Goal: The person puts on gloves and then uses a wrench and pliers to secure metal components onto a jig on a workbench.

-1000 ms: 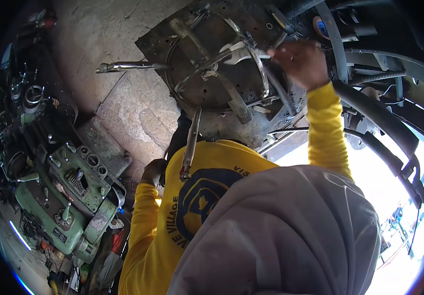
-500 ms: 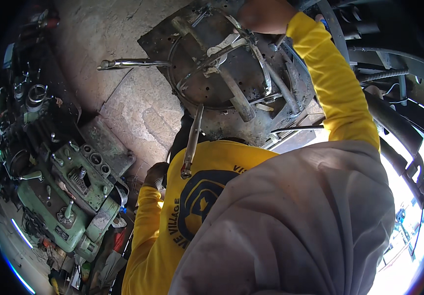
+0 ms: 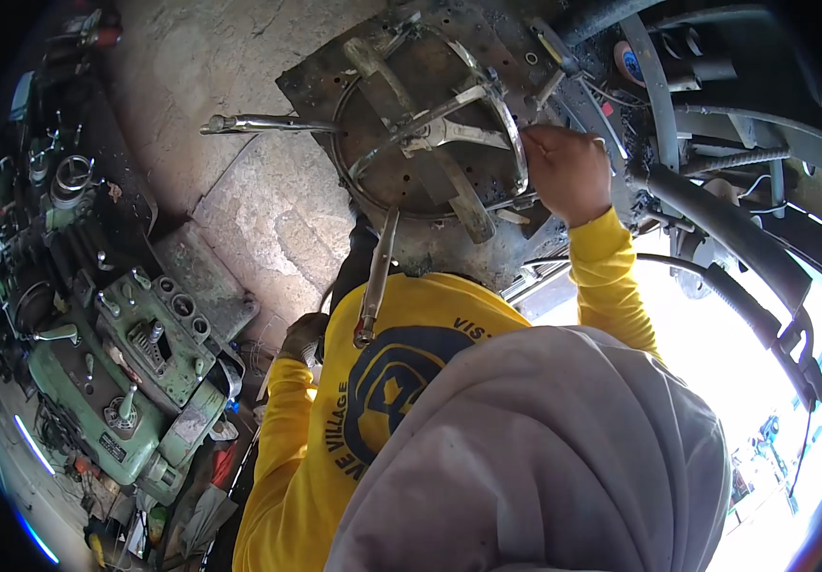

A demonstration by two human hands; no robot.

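My right hand (image 3: 568, 176) is closed at the right side of a round metal frame (image 3: 516, 129), round the end of a spanner (image 3: 459, 133). The spanner's head sits at the middle of the frame, where flat bars (image 3: 469, 205) cross. Below lies a dark steel plate (image 3: 316, 81) with small holes. Two long locking pliers grip the rim: one (image 3: 268, 124) points left, the other (image 3: 378, 276) points toward me. My left hand (image 3: 304, 336) is low beside my body, away from the frame; its fingers are hidden in shadow.
A green machine (image 3: 87, 400) with levers stands at the left. Dark pipes (image 3: 726, 229) and steel bars (image 3: 654, 95) crowd the right. A black cable (image 3: 659, 257) runs past my right arm. Stone-like floor (image 3: 287, 200) shows between machine and plate.
My right hand has swung from the far edge toward me, and the spanner has turned clockwise with it. My left hand stays where it was.
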